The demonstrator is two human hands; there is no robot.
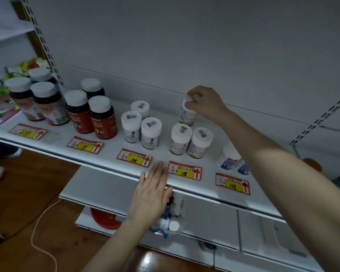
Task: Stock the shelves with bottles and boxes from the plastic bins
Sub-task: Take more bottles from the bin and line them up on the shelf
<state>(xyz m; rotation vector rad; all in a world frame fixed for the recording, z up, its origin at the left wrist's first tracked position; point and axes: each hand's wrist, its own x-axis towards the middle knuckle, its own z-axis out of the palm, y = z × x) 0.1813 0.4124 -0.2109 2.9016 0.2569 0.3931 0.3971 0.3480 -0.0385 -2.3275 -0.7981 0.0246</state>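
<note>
My right hand (206,104) grips the cap of a small white bottle (187,114) and holds it upright just behind two matching white bottles (190,141) on the white shelf (110,154). My left hand (152,191) lies flat with fingers together on the shelf's front edge, holding nothing. Under the shelf, a clear plastic bin (171,218) with a blue handle holds several white bottles, partly hidden by my left hand.
Along the shelf stand dark bottles with white caps (39,101), red "Fe" bottles (92,114), three small white bottles (140,126) and blue-labelled bottles (234,160). Red-and-yellow price tags (184,170) line the front. A white cord (41,222) runs across the wooden floor.
</note>
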